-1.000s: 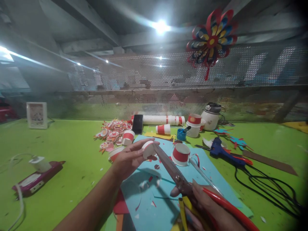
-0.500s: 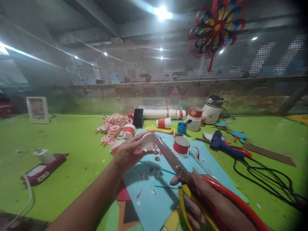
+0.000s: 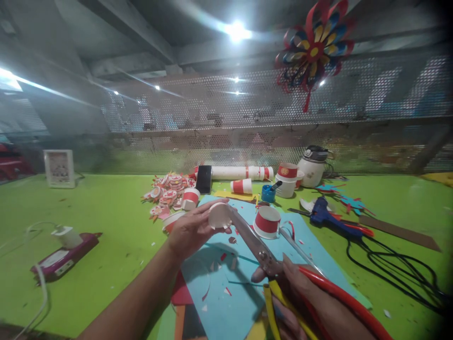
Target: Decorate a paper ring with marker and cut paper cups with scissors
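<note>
My left hand [image 3: 191, 227] pinches a small round white paper piece [image 3: 220, 216] by its left side, over the blue sheet. In my right hand [image 3: 293, 288] are large scissors [image 3: 253, 238] with red and yellow handles. Their blades meet the right edge of the paper piece and look nearly closed. Just right of the blades, a cut-down red and white paper cup [image 3: 266, 223] stands on the blue paper [image 3: 226, 302]. Another cut cup [image 3: 173, 221] lies partly hidden behind my left hand. Small red and white scraps are scattered below.
Behind lie a pile of decorated paper discs [image 3: 168, 191], a phone [image 3: 204, 179], a cup [image 3: 241, 186] on its side and a blue jar [image 3: 268, 193]. To the right are a blue glue gun [image 3: 329, 219] with its black cord and a bottle [image 3: 312, 167]. A purple power strip [image 3: 67, 257] sits left.
The whole scene sits slightly lower in the picture, as my head has tilted up a little. Both hands keep about the same hold, with the blades still at the paper piece's edge.
</note>
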A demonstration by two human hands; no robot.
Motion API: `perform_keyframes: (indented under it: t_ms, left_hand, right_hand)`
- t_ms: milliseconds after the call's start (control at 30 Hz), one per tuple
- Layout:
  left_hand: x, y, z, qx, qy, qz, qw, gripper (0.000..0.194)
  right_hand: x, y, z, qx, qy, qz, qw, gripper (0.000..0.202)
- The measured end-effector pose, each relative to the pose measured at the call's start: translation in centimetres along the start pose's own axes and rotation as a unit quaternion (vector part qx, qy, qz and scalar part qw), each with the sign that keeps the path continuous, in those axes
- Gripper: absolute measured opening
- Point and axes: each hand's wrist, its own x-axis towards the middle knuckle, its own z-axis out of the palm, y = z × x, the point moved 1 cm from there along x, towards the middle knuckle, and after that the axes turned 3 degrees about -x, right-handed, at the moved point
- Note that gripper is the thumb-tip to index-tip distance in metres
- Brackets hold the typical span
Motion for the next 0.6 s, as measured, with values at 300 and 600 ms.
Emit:
perform_keyframes:
  t_ms: [300, 600]
  left_hand:
    - [-0.1, 0.1, -0.4, 0.021, 0.020, -0.010, 1.000, 0.035]
    - [-0.1, 0.0, -0.4, 0.021, 0.026, -0.003, 0.999, 0.037]
  right_hand:
    - [-0.2, -0.8, 0.6, -0.036, 0.023, 0.011, 0.999, 0.060]
    - [-0.2, -0.4, -0.2, -0.201, 0.070, -0.045, 0.976, 0.051]
